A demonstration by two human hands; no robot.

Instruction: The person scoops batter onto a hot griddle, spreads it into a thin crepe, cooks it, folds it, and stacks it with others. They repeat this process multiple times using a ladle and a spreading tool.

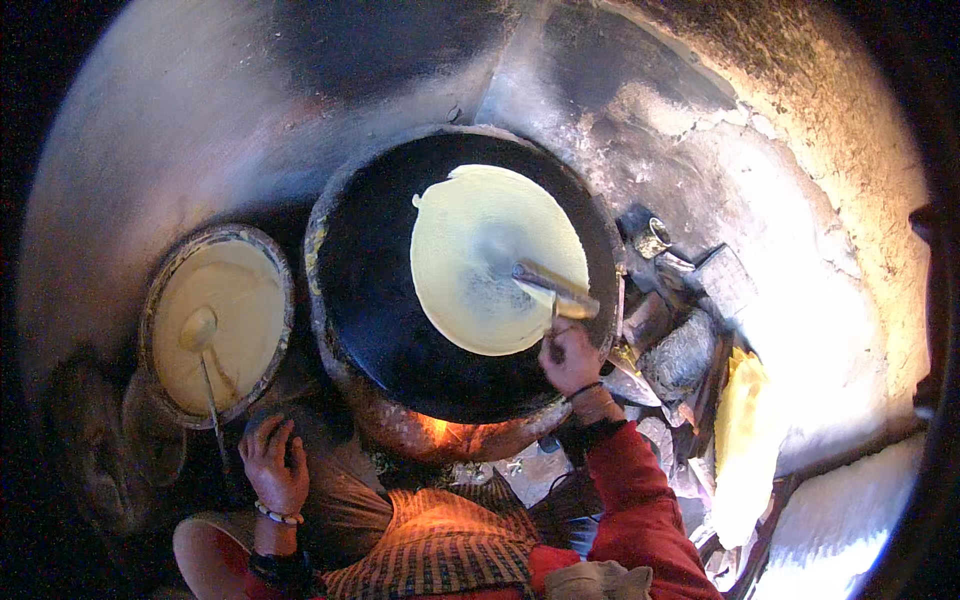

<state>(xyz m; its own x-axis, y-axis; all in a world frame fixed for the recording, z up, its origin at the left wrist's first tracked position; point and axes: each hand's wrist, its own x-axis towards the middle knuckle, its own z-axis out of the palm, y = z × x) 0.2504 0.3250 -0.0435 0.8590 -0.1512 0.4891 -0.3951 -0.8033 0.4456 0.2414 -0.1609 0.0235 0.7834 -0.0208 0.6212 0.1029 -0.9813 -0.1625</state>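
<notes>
A thin round of pale yellow batter (457, 262) lies on a wide black griddle (360, 300), with the dark surface showing faintly through its middle. My right hand (571, 356), at the griddle's right front edge, grips the short thin handle of a batter spreader (555, 283), whose bar is over the batter's right side. My left hand (276, 461) rests palm down with nothing visible in it, fingers loosely bent and thumb apart. It is nearest to a basin (283, 315) of batter on the left. A ladle (199, 330) lies in that basin, its long handle slanting over the front rim.
Fire (436, 427) glows under the griddle's front edge, close to my checked apron (450, 551). Chunks of wood and other pieces (682, 352) crowd the griddle's right side. Beyond them stands a yellow sheet-like thing (742, 442). A sooty wall (225, 112) curves around the back.
</notes>
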